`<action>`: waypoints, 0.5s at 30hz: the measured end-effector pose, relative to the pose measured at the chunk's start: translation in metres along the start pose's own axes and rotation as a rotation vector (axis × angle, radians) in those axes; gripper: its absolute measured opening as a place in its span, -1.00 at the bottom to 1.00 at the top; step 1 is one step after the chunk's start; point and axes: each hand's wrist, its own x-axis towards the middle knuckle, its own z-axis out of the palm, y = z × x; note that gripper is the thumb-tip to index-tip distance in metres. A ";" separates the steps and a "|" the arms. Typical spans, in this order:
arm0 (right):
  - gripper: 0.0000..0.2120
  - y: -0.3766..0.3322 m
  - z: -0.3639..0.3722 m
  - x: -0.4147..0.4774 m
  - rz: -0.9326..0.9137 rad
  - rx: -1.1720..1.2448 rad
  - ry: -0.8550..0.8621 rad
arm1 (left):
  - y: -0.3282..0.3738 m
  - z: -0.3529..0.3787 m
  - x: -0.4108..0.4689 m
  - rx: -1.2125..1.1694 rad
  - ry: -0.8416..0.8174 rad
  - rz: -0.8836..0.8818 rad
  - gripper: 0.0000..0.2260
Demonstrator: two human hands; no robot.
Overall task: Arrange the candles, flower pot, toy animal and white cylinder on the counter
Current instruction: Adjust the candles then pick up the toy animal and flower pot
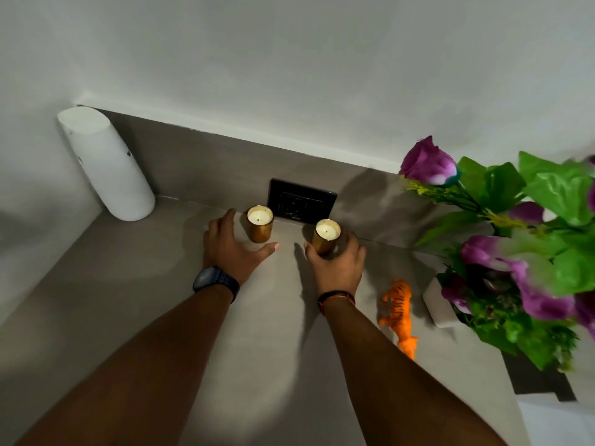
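Observation:
Two candles in gold-brown glass cups stand near the back of the grey counter [161, 300]. My left hand [230, 249] is spread open around the left candle [260, 224], with thumb and fingers apart and just off the glass. My right hand [336, 262] wraps the right candle [325, 236] from the front. An orange toy tiger [399, 312] lies to the right of my right wrist. The white flower pot [438, 305] with purple flowers and green leaves stands at the right. The white cylinder [108, 164] stands in the far left corner.
A black wall socket plate [302, 197] sits on the grey backsplash right behind the candles. White walls meet in the left corner. The flower stems [528, 233] reach far over the right side of the counter. The counter's right end drops off at a dark edge [541, 378].

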 end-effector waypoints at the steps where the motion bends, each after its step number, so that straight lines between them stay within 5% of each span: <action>1: -0.28 -0.003 -0.006 -0.004 -0.018 0.005 0.005 | 0.003 -0.001 -0.008 0.009 0.026 0.007 -0.08; 7: -0.62 -0.010 -0.062 -0.030 -0.111 0.058 0.093 | 0.047 0.006 -0.069 0.078 0.115 0.092 -0.33; 10: -0.81 0.000 -0.105 -0.042 -0.147 0.069 0.195 | 0.078 0.018 -0.102 -0.008 0.011 0.098 -0.42; 15: -0.73 0.041 -0.172 -0.058 -0.119 -0.032 0.309 | 0.129 0.046 -0.151 -0.081 -0.202 -0.014 -0.49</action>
